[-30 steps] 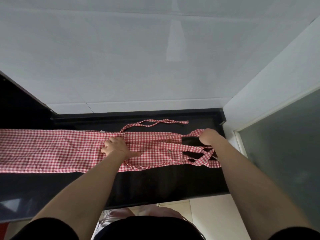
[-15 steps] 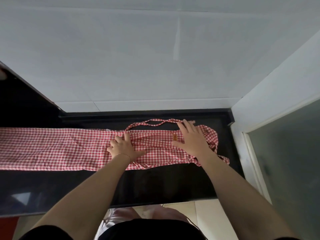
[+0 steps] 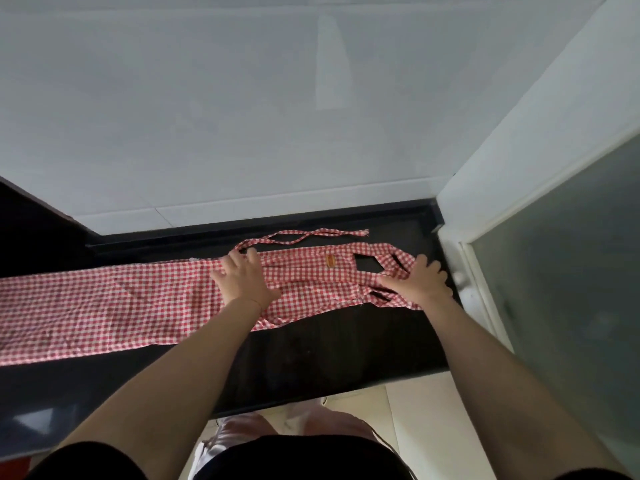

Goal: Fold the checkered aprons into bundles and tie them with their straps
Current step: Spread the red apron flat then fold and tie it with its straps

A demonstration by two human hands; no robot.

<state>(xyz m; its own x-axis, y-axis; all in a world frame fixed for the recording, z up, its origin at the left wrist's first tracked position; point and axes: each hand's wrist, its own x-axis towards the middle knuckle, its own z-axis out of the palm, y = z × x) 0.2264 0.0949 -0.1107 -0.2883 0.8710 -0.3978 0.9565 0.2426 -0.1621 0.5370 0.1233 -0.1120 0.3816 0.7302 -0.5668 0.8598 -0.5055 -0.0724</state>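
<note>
the checkered apron (image 3: 145, 306) lies folded into a long strip along the black table (image 3: 329, 344). the left hand (image 3: 244, 282) presses flat on its middle, fingers straight; the right hand (image 3: 420, 282) lies flat on the tangled neck loops. the loose strap (image 3: 311, 235) behind could get trapped in a fold, and the strip's near edge might slip off.

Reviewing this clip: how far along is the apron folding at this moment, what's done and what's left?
Early stage. Done: the checkered apron lies folded lengthwise into a long strip on the black counter. In hand: the left hand presses flat on its middle while the right hand lies on the neck-strap end. Left: no bundle is formed, and the loose strap lies untied behind.
</note>
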